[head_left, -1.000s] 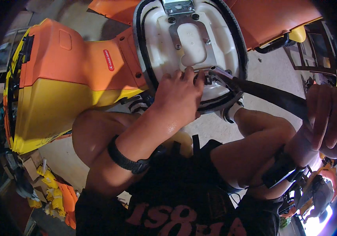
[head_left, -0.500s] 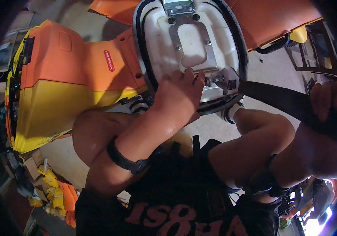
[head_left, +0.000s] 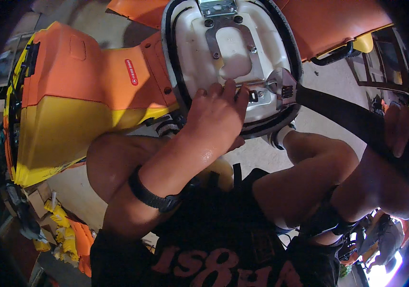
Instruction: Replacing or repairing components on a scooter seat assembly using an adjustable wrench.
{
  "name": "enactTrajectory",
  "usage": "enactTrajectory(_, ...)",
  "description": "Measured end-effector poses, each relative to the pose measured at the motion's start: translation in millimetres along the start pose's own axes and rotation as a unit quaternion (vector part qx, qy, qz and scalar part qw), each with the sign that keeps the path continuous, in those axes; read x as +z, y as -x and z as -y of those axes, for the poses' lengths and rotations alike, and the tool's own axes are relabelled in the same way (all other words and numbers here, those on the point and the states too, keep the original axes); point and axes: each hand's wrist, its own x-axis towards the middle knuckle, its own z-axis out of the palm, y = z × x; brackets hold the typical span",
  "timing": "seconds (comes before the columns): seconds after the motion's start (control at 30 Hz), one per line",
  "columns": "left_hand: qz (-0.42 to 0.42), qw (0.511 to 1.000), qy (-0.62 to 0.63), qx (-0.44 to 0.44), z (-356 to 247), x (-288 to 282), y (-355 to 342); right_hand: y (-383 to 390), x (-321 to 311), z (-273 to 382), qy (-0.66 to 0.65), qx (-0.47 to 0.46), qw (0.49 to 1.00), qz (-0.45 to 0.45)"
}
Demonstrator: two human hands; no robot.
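Observation:
An upturned oval seat (head_left: 185,71) shows its white underside, edged with a dark rubber seal. A metal bracket (head_left: 231,26) is bolted down its middle. My left hand (head_left: 216,112) curls over the near rim, fingers bent on the bracket's near end, thumb partly hidden below; the fingers cover part of the metal. In my closed right hand (head_left: 400,129), at the far right, is an adjustable wrench (head_left: 333,110) with a dark handle. Its silver head lies over the seat's right near side, beside a small square opening in the bracket.
Left of the seat stands an orange and yellow plastic vehicle body (head_left: 66,71). Another orange panel with a black handle (head_left: 333,55) is at the upper right. My bare knees flank the seat's near side. Yellow wrapped parts (head_left: 63,229) lie at the lower left.
The wrench head has shifted slightly up and away from the fitting beside my left fingers, uncovering a square opening. My right hand has moved a little downward; my left hand stays nearly still.

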Motion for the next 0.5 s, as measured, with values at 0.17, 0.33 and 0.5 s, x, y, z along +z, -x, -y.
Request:
enactTrajectory(0.17, -0.044, 0.999, -0.008, -0.007, 4.4, 9.1, 2.5, 23.8, -58.9, 68.0, 0.013, 0.013, 1.0, 0.021)
enactTrajectory(0.33, -0.001, 1.0, 0.01, -0.024, 0.5, 1.8, 0.5, 17.6, -18.2, 61.3, 0.273, -0.083, 0.87, -0.402)
enactTrajectory(0.5, -0.016, 0.999, -0.019, -0.026, 2.0, 9.5, 0.5, 23.5, -24.4, 72.2, 0.058, 0.024, 0.995, -0.082)
